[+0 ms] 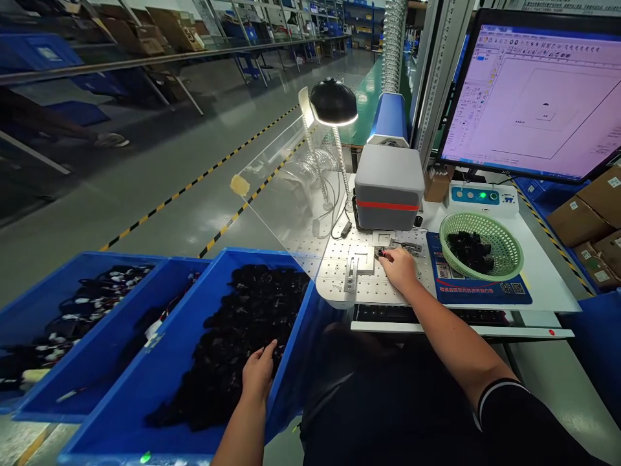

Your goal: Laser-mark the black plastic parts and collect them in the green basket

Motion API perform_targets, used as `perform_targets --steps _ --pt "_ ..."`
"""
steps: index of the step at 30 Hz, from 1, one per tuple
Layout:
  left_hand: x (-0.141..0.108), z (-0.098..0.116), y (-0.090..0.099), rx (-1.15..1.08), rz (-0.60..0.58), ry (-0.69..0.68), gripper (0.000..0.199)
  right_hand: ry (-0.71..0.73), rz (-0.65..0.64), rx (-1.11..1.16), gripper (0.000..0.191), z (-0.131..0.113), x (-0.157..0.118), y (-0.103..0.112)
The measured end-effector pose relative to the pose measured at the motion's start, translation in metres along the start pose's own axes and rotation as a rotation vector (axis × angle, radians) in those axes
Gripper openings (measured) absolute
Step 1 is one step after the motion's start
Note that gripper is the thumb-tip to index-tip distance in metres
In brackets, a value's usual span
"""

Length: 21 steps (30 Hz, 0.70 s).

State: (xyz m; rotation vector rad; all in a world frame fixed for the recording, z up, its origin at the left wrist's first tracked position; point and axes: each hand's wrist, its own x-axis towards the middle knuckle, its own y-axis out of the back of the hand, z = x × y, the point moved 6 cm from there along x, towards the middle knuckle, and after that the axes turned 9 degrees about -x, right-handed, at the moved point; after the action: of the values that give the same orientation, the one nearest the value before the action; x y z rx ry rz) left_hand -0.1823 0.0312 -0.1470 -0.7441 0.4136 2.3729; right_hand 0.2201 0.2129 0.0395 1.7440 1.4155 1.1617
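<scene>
While my right hand (400, 270) pinches a black part (379, 253) on the tabletop (373, 292), its pointing and long axis unreadable, my left hand (258, 372) is at the bin (121, 411), grip unclear to me.

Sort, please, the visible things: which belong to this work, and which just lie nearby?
Likely in the work:
- black parts, by the left hand
- perforated plate, under the right hand
- green basket

Apparently just nearby:
- cardboard boxes
- blue shelving
</scene>
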Motion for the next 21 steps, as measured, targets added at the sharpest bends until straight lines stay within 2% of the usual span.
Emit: perform_targets --steps 7,13,21 --pt "-0.0023 0.0006 -0.0007 -0.001 0.011 0.015 0.036 -0.006 -0.010 -0.040 0.017 -0.0015 0.0001 -0.0016" --pt "0.0013 -0.0039 -0.0031 -0.031 0.025 0.050 0.029 0.001 0.003 -0.070 0.018 -0.0009 -0.0017 -0.0053" --pt "-0.0001 -0.0029 -0.0034 -0.035 -0.001 0.052 0.030 -0.014 0.005 -0.129 0.017 -0.0037 -0.0012 -0.0053"
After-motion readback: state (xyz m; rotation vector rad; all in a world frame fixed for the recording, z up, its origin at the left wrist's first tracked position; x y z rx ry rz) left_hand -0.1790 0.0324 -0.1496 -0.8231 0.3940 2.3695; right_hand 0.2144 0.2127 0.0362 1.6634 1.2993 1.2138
